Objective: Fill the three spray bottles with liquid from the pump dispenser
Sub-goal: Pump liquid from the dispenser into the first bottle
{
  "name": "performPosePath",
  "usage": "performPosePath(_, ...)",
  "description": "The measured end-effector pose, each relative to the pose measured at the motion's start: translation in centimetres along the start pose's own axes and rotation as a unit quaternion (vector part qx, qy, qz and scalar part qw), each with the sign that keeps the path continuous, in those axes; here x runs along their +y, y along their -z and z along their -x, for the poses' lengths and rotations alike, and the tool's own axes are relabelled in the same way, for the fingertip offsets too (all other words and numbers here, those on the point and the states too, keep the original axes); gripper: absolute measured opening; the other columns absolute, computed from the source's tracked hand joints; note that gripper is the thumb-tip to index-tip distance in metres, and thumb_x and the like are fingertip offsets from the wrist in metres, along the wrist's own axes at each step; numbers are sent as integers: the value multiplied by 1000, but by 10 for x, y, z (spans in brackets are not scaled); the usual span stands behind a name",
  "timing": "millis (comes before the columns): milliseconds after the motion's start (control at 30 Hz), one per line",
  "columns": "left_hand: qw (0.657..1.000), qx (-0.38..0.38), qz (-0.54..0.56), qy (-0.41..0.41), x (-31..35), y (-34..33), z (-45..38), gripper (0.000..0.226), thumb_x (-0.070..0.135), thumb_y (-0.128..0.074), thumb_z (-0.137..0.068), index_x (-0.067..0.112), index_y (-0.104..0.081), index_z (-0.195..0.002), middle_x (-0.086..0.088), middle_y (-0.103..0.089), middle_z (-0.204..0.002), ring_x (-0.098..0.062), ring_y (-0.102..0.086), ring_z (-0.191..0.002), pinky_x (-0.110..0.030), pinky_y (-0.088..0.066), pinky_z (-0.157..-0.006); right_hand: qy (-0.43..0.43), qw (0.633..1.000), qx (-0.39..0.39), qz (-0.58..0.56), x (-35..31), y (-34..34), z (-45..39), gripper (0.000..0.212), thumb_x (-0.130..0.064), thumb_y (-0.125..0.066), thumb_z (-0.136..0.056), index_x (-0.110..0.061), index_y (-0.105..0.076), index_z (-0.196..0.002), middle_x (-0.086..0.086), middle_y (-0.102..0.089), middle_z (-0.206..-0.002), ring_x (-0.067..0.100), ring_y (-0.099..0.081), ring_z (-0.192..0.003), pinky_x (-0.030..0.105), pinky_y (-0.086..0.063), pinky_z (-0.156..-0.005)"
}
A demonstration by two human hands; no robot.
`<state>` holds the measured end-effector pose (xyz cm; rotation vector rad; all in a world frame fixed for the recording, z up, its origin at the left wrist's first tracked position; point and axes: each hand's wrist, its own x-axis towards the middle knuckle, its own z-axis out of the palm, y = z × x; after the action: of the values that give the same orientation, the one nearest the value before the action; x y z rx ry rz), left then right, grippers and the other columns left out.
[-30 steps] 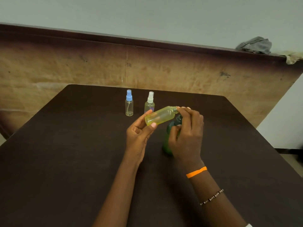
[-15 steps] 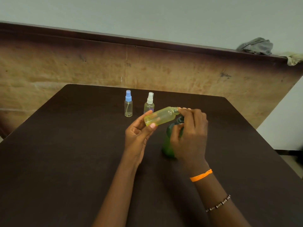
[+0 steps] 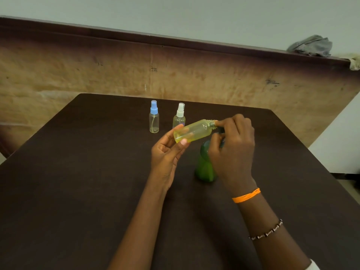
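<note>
The left hand (image 3: 167, 152) is holding a small clear plastic bottle of yellow liquid (image 3: 193, 131), uncapped and tilted nearly on its side, its base pinched between thumb and fingers (image 3: 183, 141) and its threaded neck pointing toward the right hand (image 3: 232, 151). The right hand's fingers (image 3: 236, 121) are curling over the dark pump head of the green plastic pump dispenser (image 3: 204, 164), with the fingertips lying right at the bottle's mouth; the pump head itself is mostly hidden beneath them. The dispenser is standing upright on the dark brown tabletop (image 3: 78, 172), directly under the right palm. Beyond the left fingers, a clear plastic spray bottle with a blue cap (image 3: 154, 118) and a clear plastic spray bottle with a white cap (image 3: 179, 116) are standing upright, near each other; the white-capped one is just behind the held bottle. An orange wristband (image 3: 246, 195) and a beaded bracelet (image 3: 266, 231) are sitting on the right forearm.
</note>
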<state>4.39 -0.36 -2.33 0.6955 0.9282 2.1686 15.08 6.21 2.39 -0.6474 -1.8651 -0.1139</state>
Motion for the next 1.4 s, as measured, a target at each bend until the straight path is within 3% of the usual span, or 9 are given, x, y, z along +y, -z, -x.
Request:
performPosePath(233,1000,6,-12,-8,4,5,-1,39,6,-63,-68,15,-62,-106,5,-73,-97,-10,-66,-99,-21,-53,-84,-2,999,40,2,5,-17,16,23,5,-43,-69,4,-62,-81,18,-53,-75,25,-41,-76,40,-41,-68)
performPosePath(400,1000,3,-2,-5,4,1,1,38,5,-63,-68,12,-62,-106,3,-73,-95,-10,-67,-95,-21,-54,-81,22,1000,5,12,4,-6,-4,16,-3,-43,-69,1,-58,-72,15,-51,-72,28,-44,-69,37,-35,-64)
performPosePath(633,1000,10,-1,5,3,2,-1,40,6,-64,-66,13,-63,-105,2,-73,-97,-12,-66,-98,-22,-54,-83,15,999,26,32,6,-15,15,22,1,-46,-69,5,-62,-83,18,-53,-77,27,-42,-77,39,-39,-70)
performPosePath(900,1000,8,13,12,2,-1,1,40,5,-64,-66,10,-62,-106,0,-73,-96,-13,-67,-96,-21,-54,-80,32,999,1,5,7,-6,-11,12,-4,-44,-70,-1,-55,-70,14,-50,-72,27,-42,-70,35,-32,-63)
performPosePath(1100,1000,12,11,10,2,4,-1,38,5,-67,-69,13,-63,-106,0,-71,-102,-14,-65,-102,-21,-53,-80,1,999,37,-8,7,-19,19,27,7,-41,-70,6,-63,-85,19,-53,-79,25,-40,-77,40,-41,-67)
performPosePath(1400,1000,16,21,16,0,-1,2,40,6,-65,-65,10,-62,-105,1,-74,-93,-11,-68,-92,-20,-54,-77,20,999,-19,18,4,-5,-4,18,-7,-40,-72,-1,-56,-76,15,-51,-77,25,-39,-75,34,-33,-65)
